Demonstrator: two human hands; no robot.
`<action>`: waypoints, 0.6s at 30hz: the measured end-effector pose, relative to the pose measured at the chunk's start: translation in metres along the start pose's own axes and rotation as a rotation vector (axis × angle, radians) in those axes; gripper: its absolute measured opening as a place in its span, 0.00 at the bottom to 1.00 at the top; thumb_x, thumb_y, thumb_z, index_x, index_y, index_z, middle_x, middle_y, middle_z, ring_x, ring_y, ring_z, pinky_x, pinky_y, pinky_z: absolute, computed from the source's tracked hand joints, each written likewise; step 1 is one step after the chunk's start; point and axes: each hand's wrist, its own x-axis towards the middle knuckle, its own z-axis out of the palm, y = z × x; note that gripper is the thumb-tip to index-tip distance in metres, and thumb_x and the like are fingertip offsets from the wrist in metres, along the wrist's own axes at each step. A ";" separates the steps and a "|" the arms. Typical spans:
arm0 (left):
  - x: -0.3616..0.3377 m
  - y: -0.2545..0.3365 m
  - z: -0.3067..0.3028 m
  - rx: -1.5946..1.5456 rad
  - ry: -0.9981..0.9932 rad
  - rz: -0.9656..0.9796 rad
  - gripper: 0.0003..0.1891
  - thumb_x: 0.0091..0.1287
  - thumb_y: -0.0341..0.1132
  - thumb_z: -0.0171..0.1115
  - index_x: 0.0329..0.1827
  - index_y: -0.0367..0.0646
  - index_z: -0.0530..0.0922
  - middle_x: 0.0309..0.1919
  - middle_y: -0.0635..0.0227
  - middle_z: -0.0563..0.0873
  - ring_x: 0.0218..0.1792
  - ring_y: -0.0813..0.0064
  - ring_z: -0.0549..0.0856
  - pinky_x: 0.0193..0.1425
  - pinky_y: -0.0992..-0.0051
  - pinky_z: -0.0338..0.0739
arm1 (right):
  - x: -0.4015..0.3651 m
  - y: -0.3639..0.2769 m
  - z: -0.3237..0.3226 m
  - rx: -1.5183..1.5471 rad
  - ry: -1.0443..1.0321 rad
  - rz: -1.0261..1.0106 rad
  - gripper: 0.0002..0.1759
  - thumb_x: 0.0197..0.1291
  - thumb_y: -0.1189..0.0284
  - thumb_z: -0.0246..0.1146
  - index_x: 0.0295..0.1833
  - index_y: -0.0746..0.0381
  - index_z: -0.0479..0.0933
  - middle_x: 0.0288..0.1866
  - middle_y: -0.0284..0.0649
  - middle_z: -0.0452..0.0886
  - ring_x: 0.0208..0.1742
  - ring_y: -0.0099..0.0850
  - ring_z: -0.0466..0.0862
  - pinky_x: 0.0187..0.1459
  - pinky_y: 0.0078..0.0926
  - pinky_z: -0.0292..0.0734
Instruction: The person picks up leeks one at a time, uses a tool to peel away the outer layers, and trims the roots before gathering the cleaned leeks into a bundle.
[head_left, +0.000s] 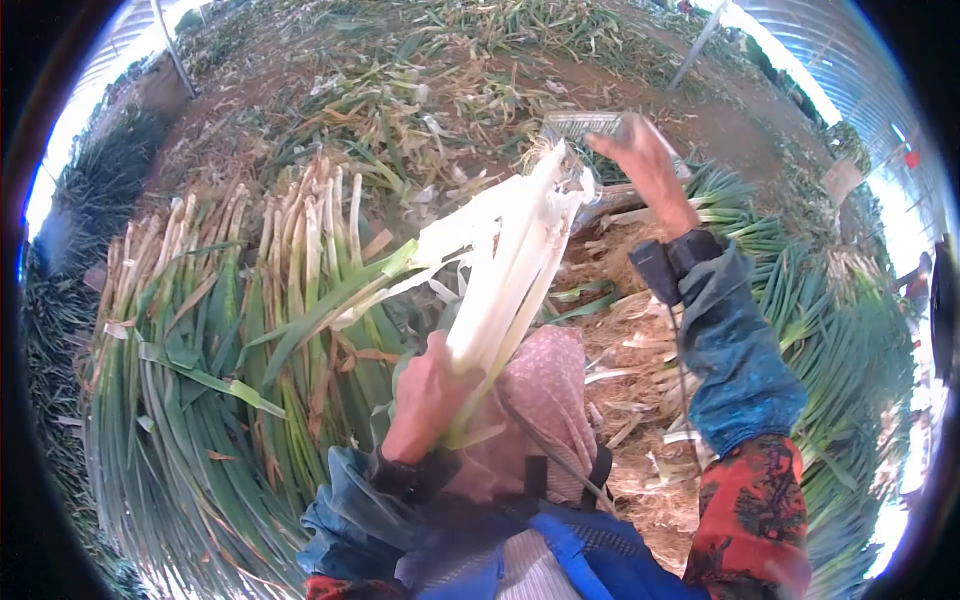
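- I see the left hand [432, 392] wrapped round the leeks [508, 275], presumably low to leave the root ends [548, 158] free (sensible).
- Right hand [642, 162]: fingers partly curled; whether gripping, I can't tell.

The green onions [515, 270] in the bunch have creamy white stalks, turning yellow-green low down. Toward the ground's left edge, the pile [190, 400] mixes deep green leaves, whitish stems and tan, papery strips; toward its right edge, the heap [840, 340] is green. The ground [740, 125] is reddish brown. The oversleeve [745, 350] is teal blue, the upper sleeve [755, 500] red with black patterning, the cloth [548, 375] pink with pale speckles.
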 end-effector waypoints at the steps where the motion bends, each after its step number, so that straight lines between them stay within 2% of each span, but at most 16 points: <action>1: 0.000 0.000 0.004 0.018 0.002 -0.014 0.28 0.52 0.42 0.67 0.50 0.35 0.68 0.33 0.42 0.82 0.36 0.44 0.82 0.42 0.56 0.75 | 0.004 -0.032 -0.008 -0.134 -0.086 -0.116 0.53 0.48 0.40 0.62 0.62 0.78 0.62 0.58 0.61 0.72 0.55 0.42 0.77 0.52 0.41 0.71; 2: 0.001 0.001 0.008 0.047 -0.003 -0.025 0.27 0.52 0.42 0.67 0.50 0.35 0.67 0.32 0.42 0.82 0.36 0.44 0.82 0.41 0.56 0.75 | 0.006 -0.058 -0.007 -0.262 -0.171 -0.228 0.55 0.46 0.39 0.63 0.62 0.79 0.61 0.58 0.63 0.71 0.56 0.44 0.77 0.52 0.42 0.71; 5: 0.002 0.003 0.014 0.114 -0.003 -0.042 0.27 0.53 0.41 0.66 0.49 0.36 0.66 0.31 0.44 0.82 0.35 0.44 0.82 0.39 0.54 0.75 | -0.006 -0.112 0.038 -0.722 -0.730 -0.313 0.47 0.45 0.43 0.66 0.58 0.74 0.69 0.58 0.58 0.74 0.55 0.41 0.77 0.51 0.39 0.71; 8: -0.004 0.007 0.013 0.086 0.024 -0.016 0.26 0.53 0.40 0.67 0.49 0.37 0.66 0.30 0.44 0.82 0.35 0.45 0.82 0.38 0.54 0.75 | 0.006 -0.099 0.071 -0.729 -1.098 -0.308 0.36 0.45 0.46 0.65 0.43 0.72 0.80 0.41 0.52 0.82 0.42 0.40 0.82 0.42 0.38 0.74; 11: -0.007 0.004 0.015 0.039 0.079 0.045 0.25 0.54 0.37 0.67 0.49 0.38 0.65 0.30 0.45 0.82 0.35 0.44 0.82 0.37 0.54 0.74 | 0.013 -0.075 0.086 -0.333 -1.380 -0.183 0.32 0.46 0.46 0.62 0.30 0.69 0.82 0.27 0.48 0.82 0.31 0.43 0.82 0.34 0.39 0.73; 13: -0.005 -0.002 0.024 0.067 0.102 0.074 0.25 0.54 0.35 0.67 0.50 0.38 0.64 0.31 0.45 0.82 0.35 0.44 0.82 0.37 0.54 0.74 | 0.009 -0.054 0.095 -0.198 -1.268 -0.690 0.29 0.47 0.48 0.61 0.31 0.67 0.81 0.24 0.50 0.80 0.30 0.44 0.81 0.32 0.39 0.73; 15: -0.004 -0.002 0.024 0.048 0.086 0.058 0.24 0.54 0.33 0.66 0.50 0.39 0.63 0.32 0.45 0.82 0.35 0.44 0.82 0.36 0.53 0.74 | 0.000 -0.048 0.097 -0.250 -1.189 -0.787 0.24 0.47 0.52 0.60 0.30 0.66 0.81 0.24 0.51 0.80 0.30 0.46 0.81 0.32 0.40 0.74; 18: -0.006 -0.001 0.026 0.048 0.083 0.065 0.23 0.55 0.32 0.66 0.49 0.39 0.63 0.32 0.45 0.82 0.35 0.43 0.81 0.36 0.53 0.74 | -0.018 -0.068 0.100 -0.375 -1.186 -0.696 0.18 0.47 0.58 0.59 0.27 0.65 0.80 0.24 0.50 0.80 0.30 0.47 0.81 0.32 0.41 0.75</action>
